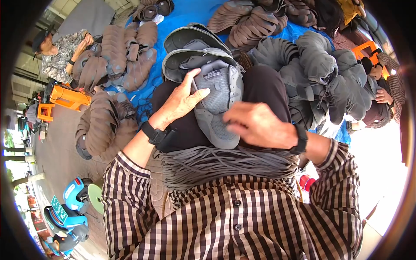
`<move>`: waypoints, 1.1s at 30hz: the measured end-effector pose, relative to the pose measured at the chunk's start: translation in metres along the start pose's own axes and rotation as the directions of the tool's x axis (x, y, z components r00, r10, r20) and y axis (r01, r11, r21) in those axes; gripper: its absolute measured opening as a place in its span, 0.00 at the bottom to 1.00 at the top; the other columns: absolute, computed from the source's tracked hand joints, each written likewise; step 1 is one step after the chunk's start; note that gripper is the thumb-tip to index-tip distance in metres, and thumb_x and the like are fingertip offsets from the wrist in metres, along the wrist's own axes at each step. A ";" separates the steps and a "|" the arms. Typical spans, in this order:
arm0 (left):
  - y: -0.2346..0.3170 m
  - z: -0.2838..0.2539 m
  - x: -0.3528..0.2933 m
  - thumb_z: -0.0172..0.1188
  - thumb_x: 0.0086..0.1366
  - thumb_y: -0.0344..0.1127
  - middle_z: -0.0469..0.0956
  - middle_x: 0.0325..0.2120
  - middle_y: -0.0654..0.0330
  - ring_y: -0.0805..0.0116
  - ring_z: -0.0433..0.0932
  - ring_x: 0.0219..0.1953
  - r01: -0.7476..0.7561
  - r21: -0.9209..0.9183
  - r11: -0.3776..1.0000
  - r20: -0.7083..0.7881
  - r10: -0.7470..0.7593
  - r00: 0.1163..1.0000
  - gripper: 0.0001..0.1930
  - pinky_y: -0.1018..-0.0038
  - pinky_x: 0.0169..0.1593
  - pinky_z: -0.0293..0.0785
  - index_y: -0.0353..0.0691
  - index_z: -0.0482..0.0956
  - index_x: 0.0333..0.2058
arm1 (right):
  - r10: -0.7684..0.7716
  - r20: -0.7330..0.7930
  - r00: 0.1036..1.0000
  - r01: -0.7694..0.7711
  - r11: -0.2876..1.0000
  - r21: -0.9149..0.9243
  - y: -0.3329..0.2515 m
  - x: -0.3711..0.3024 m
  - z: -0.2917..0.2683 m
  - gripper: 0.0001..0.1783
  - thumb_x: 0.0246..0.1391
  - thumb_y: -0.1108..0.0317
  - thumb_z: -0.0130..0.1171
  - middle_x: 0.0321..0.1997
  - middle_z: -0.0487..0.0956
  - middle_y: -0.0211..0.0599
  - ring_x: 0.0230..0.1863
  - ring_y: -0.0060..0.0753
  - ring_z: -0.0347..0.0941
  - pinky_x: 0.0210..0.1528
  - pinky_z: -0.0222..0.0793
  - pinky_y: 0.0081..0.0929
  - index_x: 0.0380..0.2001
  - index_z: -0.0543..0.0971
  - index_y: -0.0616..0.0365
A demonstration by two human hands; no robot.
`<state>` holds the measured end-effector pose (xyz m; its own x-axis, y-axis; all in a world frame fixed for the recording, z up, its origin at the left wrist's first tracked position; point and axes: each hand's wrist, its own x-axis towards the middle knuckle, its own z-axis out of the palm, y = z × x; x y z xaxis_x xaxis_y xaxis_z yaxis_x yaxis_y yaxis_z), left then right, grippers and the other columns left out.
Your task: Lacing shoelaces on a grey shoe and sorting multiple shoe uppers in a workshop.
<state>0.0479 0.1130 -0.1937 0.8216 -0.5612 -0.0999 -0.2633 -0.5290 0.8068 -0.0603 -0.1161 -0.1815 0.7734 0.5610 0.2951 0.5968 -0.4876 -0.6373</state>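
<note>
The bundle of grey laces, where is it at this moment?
In the head view, the bundle of grey laces lies across the lap, just below centre, between the grey shoe and the checked shirt.

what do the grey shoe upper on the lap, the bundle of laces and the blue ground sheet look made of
Grey shoe upper: seemingly matte textile mesh, judging by its visible weave; the smoother toe may be suede or synthetic.
Bundle of laces: probably dull woven textile, as the thin strands bend softly.
Blue ground sheet: likely plastic tarpaulin, slightly shiny and creased.
</note>
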 end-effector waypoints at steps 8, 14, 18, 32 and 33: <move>0.010 0.008 -0.006 0.73 0.47 0.41 0.66 0.56 0.47 0.57 0.63 0.61 -0.025 -0.413 0.911 0.062 0.056 0.997 0.52 0.65 0.63 0.59 0.38 0.48 0.65 | 0.052 -0.102 0.993 -0.076 0.965 -0.250 0.047 0.048 -0.025 0.39 0.42 0.55 0.69 0.58 0.68 0.45 0.60 0.48 0.62 0.59 0.61 0.45 0.57 0.67 0.54; 0.014 0.015 -0.014 0.66 0.46 0.33 0.66 0.55 0.46 0.58 0.66 0.58 0.123 -0.106 0.987 -0.081 -0.132 0.988 0.47 0.67 0.60 0.62 0.39 0.50 0.64 | 0.168 0.108 0.980 -0.121 0.929 -0.349 0.045 0.078 0.000 0.49 0.35 0.51 0.71 0.61 0.65 0.42 0.63 0.48 0.57 0.60 0.55 0.56 0.62 0.63 0.53; 0.012 0.029 -0.006 0.63 0.44 0.29 0.69 0.53 0.42 0.47 0.71 0.54 0.193 0.069 0.979 -0.244 -0.172 0.954 0.43 0.66 0.56 0.67 0.39 0.54 0.61 | 0.221 0.027 0.975 -0.179 0.852 -0.492 0.040 0.083 0.019 0.44 0.37 0.56 0.70 0.57 0.67 0.40 0.58 0.46 0.60 0.56 0.58 0.47 0.60 0.65 0.53; -0.025 0.032 -0.007 0.48 0.48 0.23 0.67 0.53 0.37 0.43 0.67 0.57 0.067 -0.124 0.990 -0.193 -0.091 0.977 0.37 0.62 0.60 0.62 0.38 0.55 0.62 | 0.297 -0.021 0.955 -0.268 0.826 -0.495 0.029 0.089 0.034 0.42 0.35 0.57 0.71 0.53 0.67 0.41 0.57 0.48 0.60 0.52 0.59 0.52 0.56 0.67 0.55; -0.018 0.027 -0.008 0.48 0.49 0.24 0.70 0.50 0.36 0.40 0.70 0.53 0.011 0.028 1.000 -0.188 -0.006 0.982 0.35 0.58 0.57 0.64 0.37 0.57 0.60 | 0.294 -0.036 0.955 -0.269 0.812 -0.518 0.030 0.087 0.036 0.42 0.35 0.57 0.71 0.53 0.67 0.41 0.57 0.48 0.60 0.53 0.59 0.52 0.56 0.67 0.55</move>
<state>0.0327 0.1100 -0.2229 0.9036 -0.4282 0.0072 -0.2681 -0.5526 0.7892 0.0172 -0.0578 -0.2004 0.9219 0.3683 0.1204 0.3868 -0.8935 -0.2281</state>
